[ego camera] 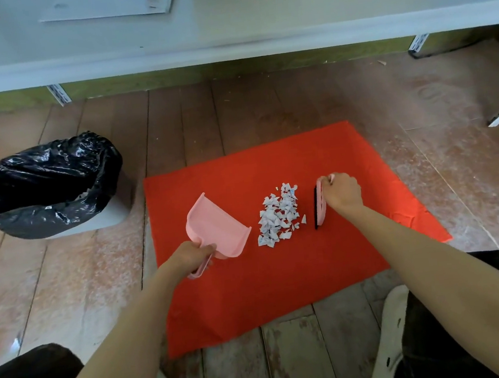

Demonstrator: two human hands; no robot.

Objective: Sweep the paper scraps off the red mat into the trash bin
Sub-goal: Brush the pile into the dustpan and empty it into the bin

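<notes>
Gripping pink dustpan (215,226), left hand (189,256); right hand (342,193) grips brush (319,204).

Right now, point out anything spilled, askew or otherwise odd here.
Paper scraps lie spilled in a loose pile on the red mat, between the pink dustpan and the brush. The mat sits askew to the floorboards, its right corner wrinkled. Nothing looks damaged.

Single wide-angle head view, forward and steeply down, close over the red mat (282,277) on the floor (67,285).
</notes>
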